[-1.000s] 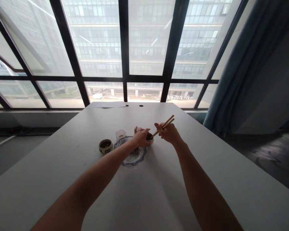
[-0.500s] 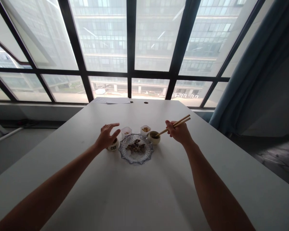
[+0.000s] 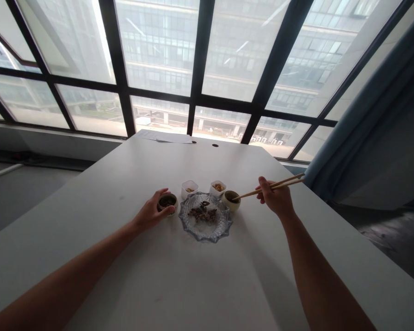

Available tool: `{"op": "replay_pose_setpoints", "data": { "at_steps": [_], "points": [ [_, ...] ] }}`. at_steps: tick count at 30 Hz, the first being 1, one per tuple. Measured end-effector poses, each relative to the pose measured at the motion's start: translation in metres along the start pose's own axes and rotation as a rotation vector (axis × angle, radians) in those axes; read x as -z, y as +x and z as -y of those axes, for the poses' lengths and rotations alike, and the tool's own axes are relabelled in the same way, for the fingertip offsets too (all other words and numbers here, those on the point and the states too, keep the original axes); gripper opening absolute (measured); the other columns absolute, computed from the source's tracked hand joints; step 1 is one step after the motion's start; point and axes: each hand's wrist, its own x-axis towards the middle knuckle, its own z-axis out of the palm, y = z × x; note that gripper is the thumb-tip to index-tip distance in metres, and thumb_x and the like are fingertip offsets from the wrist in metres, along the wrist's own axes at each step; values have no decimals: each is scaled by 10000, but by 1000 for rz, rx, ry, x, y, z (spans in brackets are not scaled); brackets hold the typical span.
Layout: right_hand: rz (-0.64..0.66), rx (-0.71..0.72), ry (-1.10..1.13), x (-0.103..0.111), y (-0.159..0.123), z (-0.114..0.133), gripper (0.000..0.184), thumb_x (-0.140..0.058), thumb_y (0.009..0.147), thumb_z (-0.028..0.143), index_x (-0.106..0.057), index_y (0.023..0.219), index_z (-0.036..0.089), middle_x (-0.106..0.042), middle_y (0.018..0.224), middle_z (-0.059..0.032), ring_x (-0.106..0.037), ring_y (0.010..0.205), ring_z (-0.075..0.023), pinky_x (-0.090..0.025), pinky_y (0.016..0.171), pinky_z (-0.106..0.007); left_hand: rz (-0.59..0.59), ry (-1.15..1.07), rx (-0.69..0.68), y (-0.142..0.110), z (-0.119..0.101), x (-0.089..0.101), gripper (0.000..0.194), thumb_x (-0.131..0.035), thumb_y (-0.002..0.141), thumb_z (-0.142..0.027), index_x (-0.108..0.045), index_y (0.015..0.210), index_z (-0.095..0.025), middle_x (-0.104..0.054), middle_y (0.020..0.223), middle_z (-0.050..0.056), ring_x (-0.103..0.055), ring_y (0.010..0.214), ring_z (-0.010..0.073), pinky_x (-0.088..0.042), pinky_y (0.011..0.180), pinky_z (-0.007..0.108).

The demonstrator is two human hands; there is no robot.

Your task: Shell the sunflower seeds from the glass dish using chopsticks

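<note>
My left hand (image 3: 152,212) wraps around a small round ceramic cup (image 3: 168,202) on the white table (image 3: 200,276). My right hand (image 3: 276,198) grips a pair of wooden chopsticks (image 3: 269,187), their tips resting in a second small cup (image 3: 231,199) at the right of a scalloped glass plate (image 3: 206,217). Dark food pieces lie on the plate. Behind it stand two small white square containers (image 3: 189,188) (image 3: 218,187) with light bits inside.
Sheets of paper (image 3: 165,136) lie at the table's far edge beside a dark round hole (image 3: 215,145). A big window with black frames fills the back. A blue curtain (image 3: 365,115) hangs at the right.
My left hand left the right cup, crossed over the plate and closed around the left cup. The chopstick tips stayed in the right cup. The view tilted and shifted.
</note>
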Motion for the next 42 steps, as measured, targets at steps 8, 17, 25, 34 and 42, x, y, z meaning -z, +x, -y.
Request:
{"op": "replay_pose_setpoints", "data": {
  "at_steps": [8,17,25,34,42],
  "points": [
    [-11,-37,5,2,4,-9,642,-596,810,744,-673,613,138,-585,428,-50,-497,310,-117,-392,313,-213,13,62,30,-2,-5,1,838,-626,799,-687,-448,1406,-138,-708,1197,178,-691,1077,311,-543,956,476],
    [88,64,16,1,1,-7,694,-559,790,813,-642,597,152,-567,422,-40,-479,318,-110,-362,315,-213,9,65,38,0,-5,2,808,-630,796,-680,-473,1387,-151,-726,1161,158,-702,1046,301,-556,932,451],
    [120,115,-47,6,-3,11,701,-510,815,824,-645,623,163,-574,441,-38,-485,339,-115,-378,333,-219,-18,61,20,2,-4,0,783,-646,785,-682,-514,1352,-159,-732,1151,157,-707,1028,304,-567,914,455],
    [81,75,-12,3,-5,19,631,-572,814,755,-613,591,167,-593,442,-47,-524,339,-128,-405,332,-219,-12,57,23,3,-7,-1,782,-637,782,-688,-520,1338,-150,-728,1156,166,-709,1034,311,-566,914,460],
    [-27,-95,190,6,0,18,591,-638,764,738,-617,648,159,-588,426,-36,-517,316,-131,-431,305,-225,-25,48,18,4,-5,-1,753,-647,778,-679,-535,1317,-165,-746,1113,145,-718,997,298,-570,901,449]
  ]
}}
